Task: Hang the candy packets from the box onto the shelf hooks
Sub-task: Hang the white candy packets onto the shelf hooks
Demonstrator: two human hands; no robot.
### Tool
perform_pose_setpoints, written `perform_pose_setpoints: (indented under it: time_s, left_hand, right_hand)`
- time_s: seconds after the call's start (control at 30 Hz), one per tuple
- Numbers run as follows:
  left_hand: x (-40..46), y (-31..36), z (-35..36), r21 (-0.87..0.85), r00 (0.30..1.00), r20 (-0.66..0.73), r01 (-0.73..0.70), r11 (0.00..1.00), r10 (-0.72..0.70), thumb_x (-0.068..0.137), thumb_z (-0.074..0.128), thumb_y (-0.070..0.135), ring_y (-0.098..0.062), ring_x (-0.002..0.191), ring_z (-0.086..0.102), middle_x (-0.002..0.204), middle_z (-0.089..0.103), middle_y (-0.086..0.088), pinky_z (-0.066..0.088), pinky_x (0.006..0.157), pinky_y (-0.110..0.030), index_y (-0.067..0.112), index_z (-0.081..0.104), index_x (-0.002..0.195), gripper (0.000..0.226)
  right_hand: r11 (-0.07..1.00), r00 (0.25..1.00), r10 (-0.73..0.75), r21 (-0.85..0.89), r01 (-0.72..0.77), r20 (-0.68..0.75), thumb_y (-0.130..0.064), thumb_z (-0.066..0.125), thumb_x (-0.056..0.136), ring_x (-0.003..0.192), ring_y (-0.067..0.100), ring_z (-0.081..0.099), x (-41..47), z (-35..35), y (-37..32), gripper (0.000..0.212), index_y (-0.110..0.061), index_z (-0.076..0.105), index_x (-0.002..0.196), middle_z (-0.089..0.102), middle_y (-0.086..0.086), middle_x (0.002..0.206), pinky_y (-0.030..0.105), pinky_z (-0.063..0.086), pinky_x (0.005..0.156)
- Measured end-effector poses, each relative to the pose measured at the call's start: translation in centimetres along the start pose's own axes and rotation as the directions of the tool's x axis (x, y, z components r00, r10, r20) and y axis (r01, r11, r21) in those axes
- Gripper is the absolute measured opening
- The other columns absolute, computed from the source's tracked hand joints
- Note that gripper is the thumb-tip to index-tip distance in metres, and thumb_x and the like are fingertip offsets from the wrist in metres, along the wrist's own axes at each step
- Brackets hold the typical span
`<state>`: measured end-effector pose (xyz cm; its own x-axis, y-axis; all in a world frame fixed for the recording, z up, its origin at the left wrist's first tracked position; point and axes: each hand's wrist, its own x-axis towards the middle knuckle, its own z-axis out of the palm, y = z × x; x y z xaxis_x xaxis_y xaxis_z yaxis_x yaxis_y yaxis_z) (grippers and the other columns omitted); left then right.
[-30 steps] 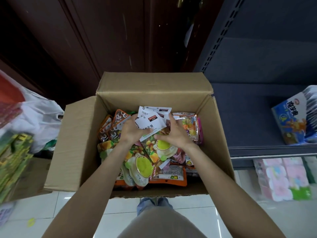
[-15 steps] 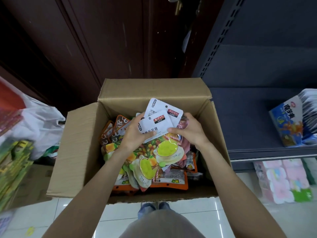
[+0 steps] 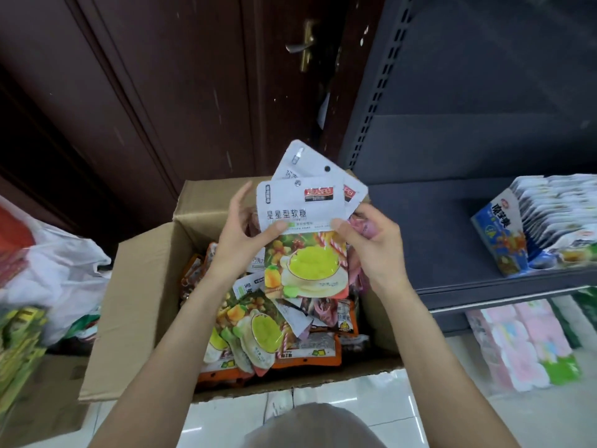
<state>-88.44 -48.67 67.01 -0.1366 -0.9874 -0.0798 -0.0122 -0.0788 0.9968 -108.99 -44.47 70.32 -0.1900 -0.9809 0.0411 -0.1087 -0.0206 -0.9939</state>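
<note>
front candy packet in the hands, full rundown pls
The front candy packet is a glossy, flat pouch: white top with a small hang hole, dark logo and black print, with a yellow-filled cup and fruit pictured below. It is upright above the cardboard box, pinched by the left hand and right hand, overlapping other packets behind it.

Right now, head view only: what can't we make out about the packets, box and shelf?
- Shelf hooks: none in view; the dark shelf shows only bare panels.
- Packet count in the grip: the front candy packet covers those behind it; only corners show.
- Box depth: loose packets hide the bottom.
- Blue carton: cut off by the right edge.
- Bags at left: blurred, contents unreadable.
</note>
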Motion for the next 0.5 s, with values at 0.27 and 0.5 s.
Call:
perform_pose_setpoints:
  time_s: [0.27, 0.5]
  left_hand:
    - [-2.2, 2.0, 6.2, -0.167, 0.937, 0.333, 0.166, 0.972, -0.103, 0.073, 0.076, 0.015, -0.018, 0.110, 0.062, 0.112, 0.070, 0.002, 0.046, 0.097, -0.032, 0.019, 0.058, 0.117, 0.048]
    - [-5.6, 1.5, 14.0, -0.120, 0.990, 0.130, 0.066, 0.991, -0.050, 0.056, 0.091, 0.019, -0.009, 0.107, 0.063, 0.118, 0.065, 0.000, 0.050, 0.090, -0.030, 0.031, 0.049, 0.125, 0.081]
  right_hand:
    - [0.971, 0.917, 0.151, 0.228, -0.068, -0.369, -0.010, 0.064, 0.091, 0.078, 0.016, 0.070, -3.3, -3.8, -0.2, 0.010, -0.019, 0.068, 0.092, 0.075, 0.000, 0.086, 0.034, 0.058, 0.072]
    - [0.998, 0.868, 0.053, 0.058, -0.028, -0.493, -0.017, 0.078, 0.079, 0.099, 0.023, 0.066, -7.9, -8.5, 0.4, 0.039, -0.030, 0.050, 0.103, 0.070, 0.003, 0.106, 0.039, 0.053, 0.084]
